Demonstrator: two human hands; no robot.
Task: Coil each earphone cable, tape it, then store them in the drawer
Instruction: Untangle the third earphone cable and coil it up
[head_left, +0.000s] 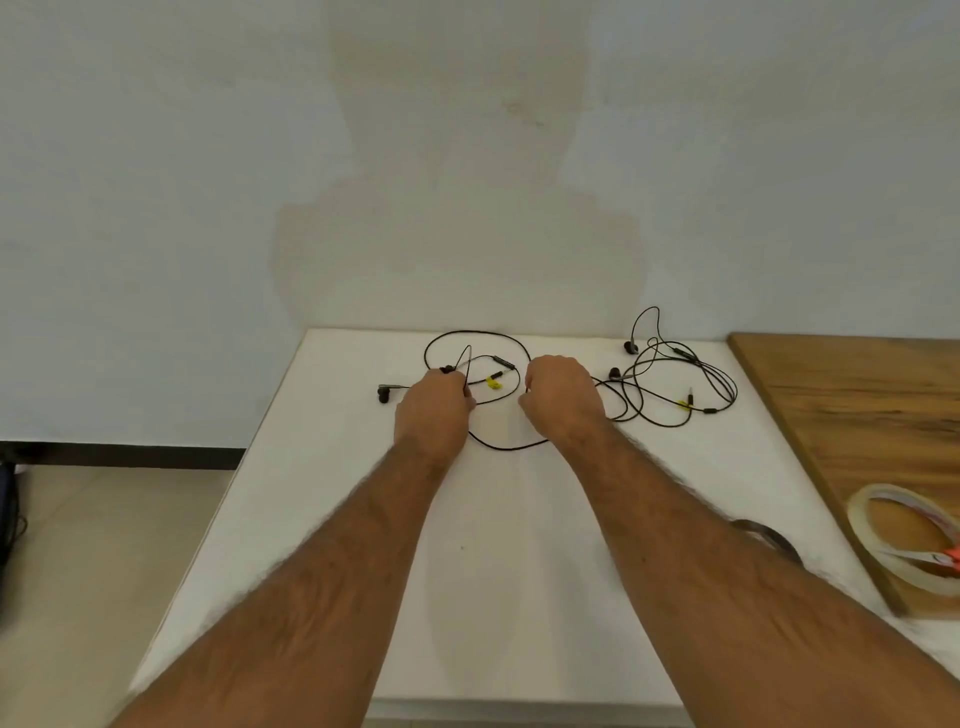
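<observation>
The left hand (434, 410) pinches the near earphone cable (475, 340); the right hand (561, 397) seems clamped on it too. Coiling is starting on earphone 1 of 2; next, winding loops. The second earphone (675, 374) and the tape roll (904, 540) wait rightward.

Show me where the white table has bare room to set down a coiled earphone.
Bare: the white table near edge, around both forearms, and its left strip below the black earbud. Crowded: far edge, where left hand and right hand work one black earphone cable, the second tangled earphone beside it.
</observation>
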